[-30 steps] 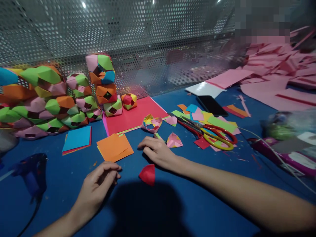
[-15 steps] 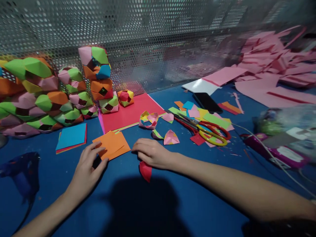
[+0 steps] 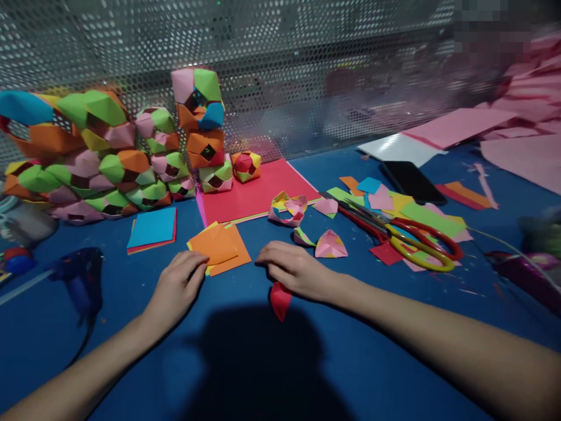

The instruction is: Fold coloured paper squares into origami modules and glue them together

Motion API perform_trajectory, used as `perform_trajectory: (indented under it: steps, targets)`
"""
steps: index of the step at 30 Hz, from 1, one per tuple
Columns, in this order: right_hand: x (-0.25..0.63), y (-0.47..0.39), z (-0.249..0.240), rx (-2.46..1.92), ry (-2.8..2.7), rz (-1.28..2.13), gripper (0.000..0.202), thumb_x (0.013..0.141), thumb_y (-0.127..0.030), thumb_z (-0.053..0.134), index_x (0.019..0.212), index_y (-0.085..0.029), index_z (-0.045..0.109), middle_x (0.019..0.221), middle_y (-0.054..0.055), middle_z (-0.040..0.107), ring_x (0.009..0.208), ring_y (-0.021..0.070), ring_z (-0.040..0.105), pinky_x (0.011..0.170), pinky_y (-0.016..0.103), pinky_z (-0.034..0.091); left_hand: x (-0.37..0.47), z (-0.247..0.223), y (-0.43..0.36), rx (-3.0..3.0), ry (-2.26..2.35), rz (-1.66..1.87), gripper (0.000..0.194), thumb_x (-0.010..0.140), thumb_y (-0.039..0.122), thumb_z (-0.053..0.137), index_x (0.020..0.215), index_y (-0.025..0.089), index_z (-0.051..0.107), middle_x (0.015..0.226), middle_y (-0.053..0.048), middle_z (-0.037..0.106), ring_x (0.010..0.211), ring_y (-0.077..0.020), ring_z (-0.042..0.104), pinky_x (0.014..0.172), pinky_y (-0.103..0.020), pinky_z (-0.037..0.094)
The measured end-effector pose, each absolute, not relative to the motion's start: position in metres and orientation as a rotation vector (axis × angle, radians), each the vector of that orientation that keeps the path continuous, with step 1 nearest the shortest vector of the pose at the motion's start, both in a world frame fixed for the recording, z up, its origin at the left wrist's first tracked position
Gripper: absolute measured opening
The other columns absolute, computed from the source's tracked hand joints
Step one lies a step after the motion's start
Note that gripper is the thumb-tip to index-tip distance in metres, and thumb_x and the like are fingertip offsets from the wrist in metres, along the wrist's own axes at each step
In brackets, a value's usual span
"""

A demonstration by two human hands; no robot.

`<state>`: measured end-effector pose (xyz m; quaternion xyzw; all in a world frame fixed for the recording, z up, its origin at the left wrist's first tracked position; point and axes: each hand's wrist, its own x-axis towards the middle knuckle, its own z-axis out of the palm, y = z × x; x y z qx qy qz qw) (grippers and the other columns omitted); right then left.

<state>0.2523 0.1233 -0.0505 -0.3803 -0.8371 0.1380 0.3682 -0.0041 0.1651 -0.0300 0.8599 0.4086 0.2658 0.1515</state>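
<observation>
Perforated screen: silvery panel (image 3: 307, 76) along the back of your blue table (image 3: 333, 169), which carries a dark shadow just in front of you
Left hand: yours (image 3: 177, 280) has thumb and fingers closed on the near-left edge of the orange sheets (image 3: 221, 248), a loose stack with yellow showing below
Right hand: yours (image 3: 295, 266) lies with fingers loosely curled, tips just beside that stack; its underside is hidden, so I cannot tell whether it grips anything
Red folded piece: it (image 3: 280, 301) sits right under the near edge of your right hand
Folded bits: beyond that hand you have a pink folded piece (image 3: 332, 245) and an open paper ring (image 3: 298, 206)
Scissors: red and yellow handles (image 3: 385, 231), lying over coloured scraps (image 3: 423, 216), near your black phone (image 3: 412, 181)
Left side: your blue glue gun (image 3: 79, 280), a blue-topped square stack (image 3: 153, 228) and rows of folded paper balls (image 3: 125, 161) behind it
Far right: heaped pink paper (image 3: 532, 93)
</observation>
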Motion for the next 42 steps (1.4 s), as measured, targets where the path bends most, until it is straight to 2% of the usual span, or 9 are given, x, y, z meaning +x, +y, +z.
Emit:
perform_trajectory:
  steps: [7,14,19,23,27,30,34,38,42]
  targets:
    - [0.253,0.122,-0.052,-0.982,-2.139,0.376,0.027,0.084,-0.007,0.037,0.099,-0.014,0.058,0.090,0.010,0.060,0.084,0.0174,0.056,0.075,0.033,0.050,-0.003,-0.026,0.160,2.460,1.224,0.744,0.020,0.089,0.025,0.041,0.088,0.017,0.060,0.092,-0.006,0.062,0.086,-0.0177,0.058,0.077,-0.029,0.045]
    - [0.251,0.120,-0.049,-1.001,-2.158,0.394,0.034,0.085,-0.008,0.036,0.112,-0.017,0.056,0.109,0.011,0.057,0.100,0.0182,0.055,0.087,0.036,0.049,-0.006,-0.024,0.160,2.200,1.470,0.869,0.022,0.090,0.032,0.040,0.095,0.019,0.057,0.096,-0.004,0.063,0.091,-0.0183,0.059,0.079,-0.029,0.043]
    - [0.251,0.124,-0.051,-1.025,-2.155,0.415,0.032,0.086,-0.013,0.042,0.114,-0.020,0.057,0.120,0.009,0.055,0.111,0.0193,0.052,0.094,0.039,0.045,-0.008,-0.027,0.163,1.923,1.404,1.002,0.024,0.089,0.035,0.039,0.095,0.019,0.056,0.099,-0.005,0.064,0.093,-0.0182,0.062,0.083,-0.032,0.046]
    - [0.249,0.133,-0.051,-1.111,-2.078,0.458,0.024,0.086,-0.017,0.046,0.104,-0.019,0.061,0.105,0.007,0.063,0.098,0.0175,0.059,0.086,0.034,0.048,-0.009,-0.029,0.166,1.767,1.326,1.086,0.024,0.088,0.037,0.040,0.091,0.018,0.054,0.099,-0.006,0.064,0.091,-0.0177,0.063,0.083,-0.032,0.047]
    - [0.237,0.144,-0.044,-1.233,-2.195,0.315,0.022,0.088,-0.021,0.045,0.101,-0.019,0.063,0.098,0.006,0.063,0.088,0.0166,0.060,0.076,0.029,0.046,-0.009,-0.030,0.165,1.976,1.334,0.965,0.026,0.081,0.038,0.052,0.098,0.018,0.056,0.103,-0.007,0.063,0.093,-0.0190,0.060,0.082,-0.033,0.046]
    - [0.224,0.152,-0.037,-1.348,-2.375,0.105,0.024,0.088,-0.030,0.047,0.105,-0.022,0.062,0.097,0.006,0.060,0.079,0.0162,0.059,0.063,0.025,0.040,-0.007,-0.030,0.163,2.241,1.301,0.851,0.030,0.075,0.035,0.060,0.100,0.019,0.056,0.104,-0.007,0.061,0.093,-0.0201,0.058,0.083,-0.033,0.044]
    - [0.213,0.162,-0.037,-1.426,-2.493,-0.091,0.027,0.088,-0.039,0.046,0.103,-0.023,0.062,0.091,0.005,0.057,0.061,0.0132,0.053,0.050,0.024,0.025,-0.007,-0.029,0.164,2.386,1.293,0.782,0.013,0.081,0.027,0.050,0.085,0.018,0.059,0.087,-0.005,0.062,0.084,-0.0188,0.057,0.077,-0.030,0.043]
    - [0.214,0.168,-0.043,-1.363,-2.531,-0.148,0.028,0.092,-0.034,0.038,0.094,-0.022,0.064,0.087,0.006,0.056,0.059,0.0120,0.048,0.050,0.026,0.018,-0.010,-0.029,0.166,2.254,1.395,0.864,0.020,0.084,0.031,0.044,0.082,0.018,0.060,0.083,-0.003,0.063,0.078,-0.0169,0.057,0.071,-0.027,0.042]
    - [0.217,0.168,-0.043,-1.275,-2.564,-0.191,0.025,0.092,-0.023,0.038,0.086,-0.019,0.062,0.084,0.006,0.056,0.064,0.0133,0.046,0.054,0.027,0.021,-0.013,-0.030,0.168,2.046,1.470,0.965,0.024,0.082,0.035,0.046,0.083,0.017,0.061,0.081,-0.002,0.064,0.074,-0.0165,0.058,0.067,-0.026,0.042]
